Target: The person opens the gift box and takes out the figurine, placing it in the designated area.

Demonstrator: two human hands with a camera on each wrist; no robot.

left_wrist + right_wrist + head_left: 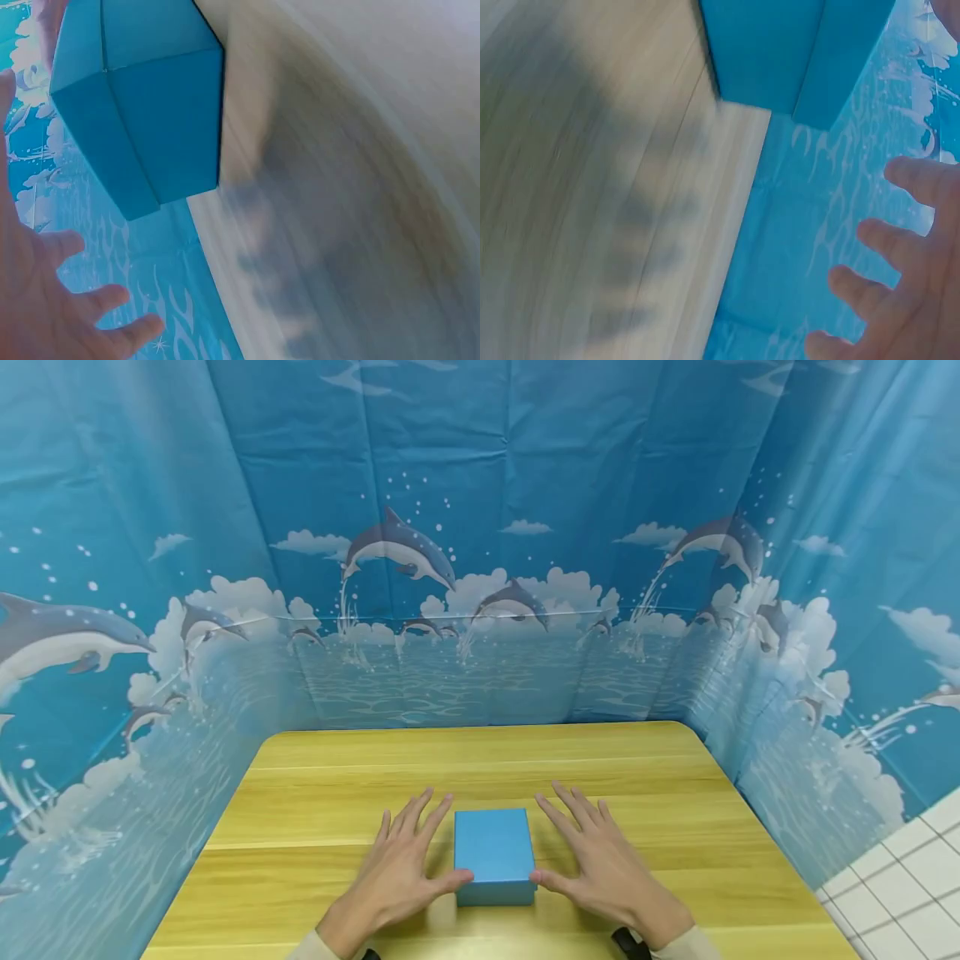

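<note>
A blue lidded box (493, 847) stands on the wooden table near its front edge, with the lid seam showing along its side in both wrist views. To its left my left hand (397, 868) is spread, the thumb tip right at the box's front left edge. On the other side my right hand (600, 868) mirrors it, fingers spread, its thumb tip at the front right edge. The fingers of both hands point away from me and stand apart from the box's sides. In the left wrist view the box (150, 112) shows its closed lid and side.
The yellow wood-grain table (315, 810) has rounded far corners. A blue curtain (480, 677) printed with dolphins, clouds and waves hangs behind the table and along both sides. White floor tiles (907, 868) show at the lower right. A dark band (630, 943) sits on the right wrist.
</note>
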